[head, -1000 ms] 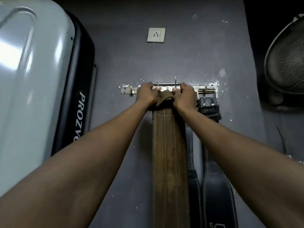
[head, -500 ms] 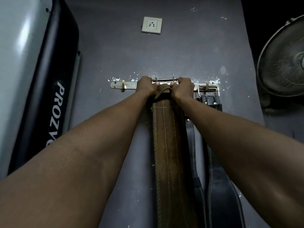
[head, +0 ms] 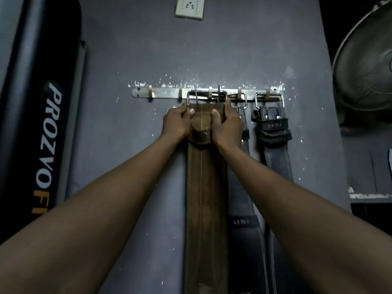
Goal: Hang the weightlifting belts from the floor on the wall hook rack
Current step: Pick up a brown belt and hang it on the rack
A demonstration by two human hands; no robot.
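Note:
A brown leather weightlifting belt [head: 204,200] hangs down the grey wall, its metal buckle [head: 206,96] looped over a hook of the metal hook rack [head: 165,93]. My left hand [head: 177,123] and my right hand [head: 228,125] grip the belt's top just below the buckle, thumbs on the front. Two black belts hang to the right: one [head: 244,209] partly behind my right arm, the other [head: 275,145] from the rack's right end hook.
A large black and grey PROZVO machine cover [head: 42,124] fills the left side. A wall socket [head: 189,7] sits above the rack. A standing fan [head: 364,66] is at the right edge. Two hooks at the rack's left end carry nothing.
Both hands have slid down from the rack onto the brown belt's top, uncovering its buckle hanging on the hook. The camera has tilted, so the rack sits lower in view.

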